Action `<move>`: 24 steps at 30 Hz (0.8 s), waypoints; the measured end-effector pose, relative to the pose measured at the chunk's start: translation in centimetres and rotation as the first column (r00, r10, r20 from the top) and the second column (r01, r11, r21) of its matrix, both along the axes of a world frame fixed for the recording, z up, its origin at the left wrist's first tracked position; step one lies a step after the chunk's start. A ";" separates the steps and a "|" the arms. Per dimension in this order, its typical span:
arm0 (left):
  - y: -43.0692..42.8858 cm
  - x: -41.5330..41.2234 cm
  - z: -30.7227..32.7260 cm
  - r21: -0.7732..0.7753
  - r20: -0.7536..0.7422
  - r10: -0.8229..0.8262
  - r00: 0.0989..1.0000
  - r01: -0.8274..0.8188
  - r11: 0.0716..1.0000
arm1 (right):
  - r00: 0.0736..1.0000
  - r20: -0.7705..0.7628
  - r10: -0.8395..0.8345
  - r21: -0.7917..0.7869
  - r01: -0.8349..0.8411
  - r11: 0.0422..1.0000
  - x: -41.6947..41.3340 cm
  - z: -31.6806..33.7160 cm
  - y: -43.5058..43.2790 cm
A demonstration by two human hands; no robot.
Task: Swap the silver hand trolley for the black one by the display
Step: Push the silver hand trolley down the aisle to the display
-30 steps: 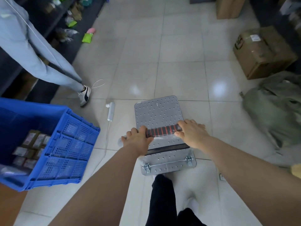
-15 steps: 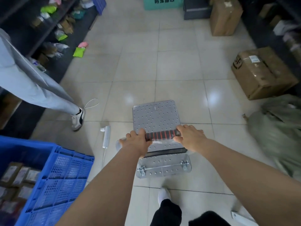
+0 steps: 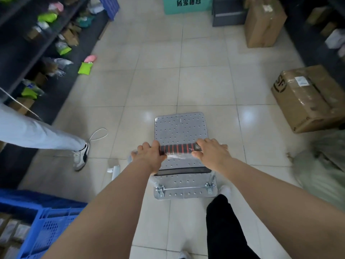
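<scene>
Looks like the wheeling-away step: both arms reach straight out, left hand (image 3: 149, 156) and right hand (image 3: 212, 154) each wrapped around an end of the striped handle (image 3: 178, 148), knuckles up. The silver trolley (image 3: 182, 135) sits flat on the tiled floor (image 3: 155, 86) right in front of the feet, deck bare. Next up, I'd guess, is steering down the aisle between the shelves (image 3: 28, 49) on the left and the cardboard box (image 3: 308, 98) on the right. No black trolley in sight yet.
</scene>
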State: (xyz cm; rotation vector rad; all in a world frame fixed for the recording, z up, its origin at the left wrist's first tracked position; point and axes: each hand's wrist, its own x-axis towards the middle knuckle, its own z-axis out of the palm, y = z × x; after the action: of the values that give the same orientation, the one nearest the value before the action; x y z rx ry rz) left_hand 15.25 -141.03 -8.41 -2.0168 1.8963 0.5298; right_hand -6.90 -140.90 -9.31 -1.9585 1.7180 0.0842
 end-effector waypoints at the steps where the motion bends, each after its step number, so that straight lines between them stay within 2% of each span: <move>1: -1.6 -0.6 0.1 0.010 -0.008 0.017 1.000 -0.017 1.000 | 1.000 -0.001 0.023 0.003 -0.023 1.000 -0.7 0.1 -1.9; 4: -5.8 -2.2 0.7 0.039 -0.016 0.056 0.998 -0.055 0.998 | 0.998 0.003 0.066 0.046 -0.066 0.997 -2.5 0.5 -7.1; 8: -10.9 -4.2 0.9 0.074 -0.039 0.108 0.993 -0.105 0.992 | 0.994 0.001 0.110 0.018 -0.110 0.994 -4.5 0.2 -13.3; 13: -16.9 -6.5 0.7 0.043 -0.053 0.153 0.987 -0.151 0.988 | 0.993 -0.035 0.115 0.009 -0.115 0.993 -6.1 0.1 -20.4; 24: -33.1 -4.4 0.8 0.055 -0.091 0.127 0.988 -0.122 0.991 | 0.996 -0.036 0.086 0.012 -0.085 0.996 -3.9 0.5 -36.2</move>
State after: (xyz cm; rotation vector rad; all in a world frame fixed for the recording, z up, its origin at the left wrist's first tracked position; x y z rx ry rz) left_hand 10.86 -174.14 -7.61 -2.1230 1.7986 0.7080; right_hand -10.82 -177.10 -8.84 -2.0343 1.6527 0.1597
